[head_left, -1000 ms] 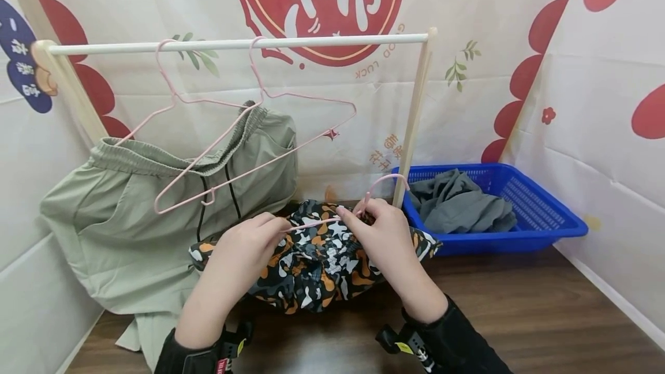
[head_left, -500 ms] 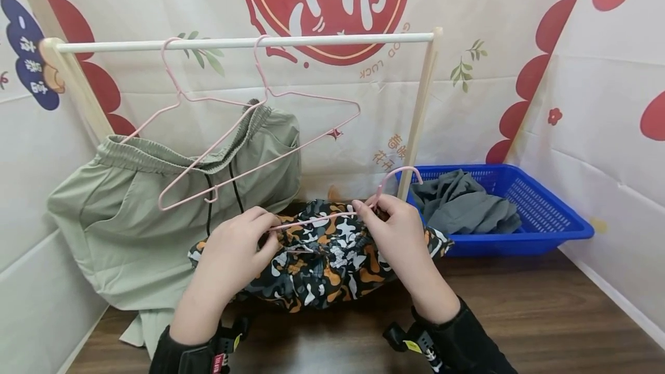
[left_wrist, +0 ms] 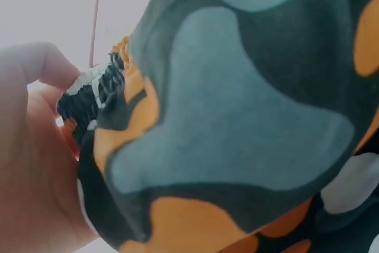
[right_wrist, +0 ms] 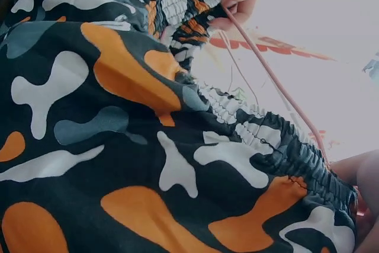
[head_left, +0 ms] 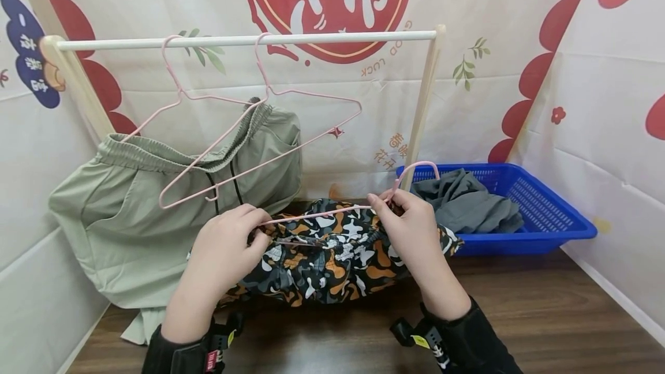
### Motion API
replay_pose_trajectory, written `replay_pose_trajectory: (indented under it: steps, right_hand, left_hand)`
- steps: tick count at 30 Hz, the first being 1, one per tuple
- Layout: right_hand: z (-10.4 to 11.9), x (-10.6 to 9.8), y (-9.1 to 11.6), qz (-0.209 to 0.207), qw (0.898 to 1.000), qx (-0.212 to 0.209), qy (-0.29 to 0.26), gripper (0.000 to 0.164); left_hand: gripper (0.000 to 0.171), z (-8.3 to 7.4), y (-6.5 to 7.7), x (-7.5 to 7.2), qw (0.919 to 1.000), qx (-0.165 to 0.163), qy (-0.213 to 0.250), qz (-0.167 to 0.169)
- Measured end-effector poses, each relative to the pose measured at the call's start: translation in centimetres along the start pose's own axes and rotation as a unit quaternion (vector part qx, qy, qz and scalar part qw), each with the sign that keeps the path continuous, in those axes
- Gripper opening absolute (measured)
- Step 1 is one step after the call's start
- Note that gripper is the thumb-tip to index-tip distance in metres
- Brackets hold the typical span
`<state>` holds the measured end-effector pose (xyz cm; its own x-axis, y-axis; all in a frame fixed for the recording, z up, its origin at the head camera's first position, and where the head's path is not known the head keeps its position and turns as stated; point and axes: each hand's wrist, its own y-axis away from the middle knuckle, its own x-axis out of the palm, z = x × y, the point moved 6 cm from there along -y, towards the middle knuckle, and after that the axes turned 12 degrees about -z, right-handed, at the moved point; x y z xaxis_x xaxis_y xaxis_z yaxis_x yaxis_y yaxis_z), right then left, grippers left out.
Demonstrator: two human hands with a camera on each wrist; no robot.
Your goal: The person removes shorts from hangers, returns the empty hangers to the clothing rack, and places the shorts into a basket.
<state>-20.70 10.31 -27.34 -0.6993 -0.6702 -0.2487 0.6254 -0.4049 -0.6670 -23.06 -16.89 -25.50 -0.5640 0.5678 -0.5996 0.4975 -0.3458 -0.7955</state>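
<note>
Between my hands hangs a pair of camouflage trousers, black, orange, grey and white, with a gathered elastic waistband. A pink clothes hanger runs along the waistband's opening, its hook rising above my right hand. That hand grips the hanger near the hook's base, together with the waistband. My left hand pinches the other side of the waistband at the hanger's far end, as the right wrist view shows. In the left wrist view the camouflage cloth fills most of the picture.
Behind stands a rack with a white rail and wooden posts. Pale green trousers hang at its left; another pink hanger hangs in front of them. A blue basket with grey cloth stands right on the wooden table.
My hands have moved apart, the left one leftward and the right one rightward and slightly up. The hanger's hook has gone right with my right hand, and the waistband is stretched wider.
</note>
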Motion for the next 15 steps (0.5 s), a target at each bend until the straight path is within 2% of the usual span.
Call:
replay_pose_trajectory:
  steps: [7, 15]
  right_hand:
    - [-0.3, -0.5, -0.2, -0.018, 1.0, -0.001, -0.009, 0.028]
    - [-0.9, -1.0, -0.4, -0.039, 0.999, 0.013, -0.025, 0.026]
  left_hand:
    - [0.03, 0.7, 0.0, -0.3, 0.9988, -0.04, -0.008, 0.025]
    - [0.028, 1.3, -0.2, -0.5, 0.9975, -0.065, -0.028, 0.006]
